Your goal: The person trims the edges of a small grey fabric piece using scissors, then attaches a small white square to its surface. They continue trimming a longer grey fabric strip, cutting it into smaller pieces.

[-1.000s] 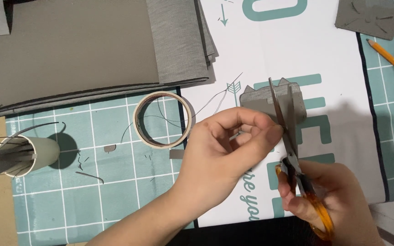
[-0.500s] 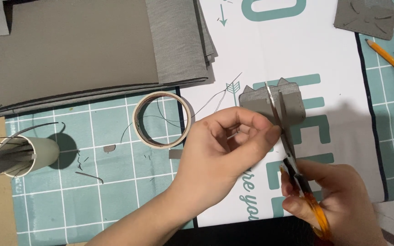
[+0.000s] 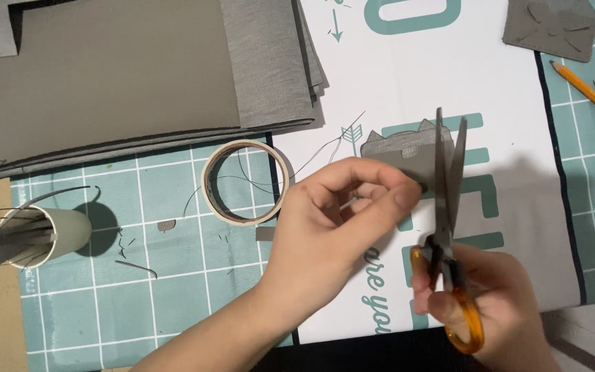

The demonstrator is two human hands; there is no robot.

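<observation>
The left hand pinches a small grey fabric piece between thumb and fingertips, holding it just above the white printed sheet that lies over the green cutting mat. The right hand has its fingers through the orange handles of the scissors, closed around them; the blades point away from the person, slightly parted, with the right edge of the piece between them. The work looks to be mid-cut, trimming a notched outline along that edge. By my judgement the next snip calls for the left hand to turn the piece a little so the blades meet the line squarely, with fingertips clear of the blades. A tape roll lies just left of the left hand, a paper cup of offcuts near the mat's left edge, stacked grey fabric at the far left, and a pencil near the far right corner.
</observation>
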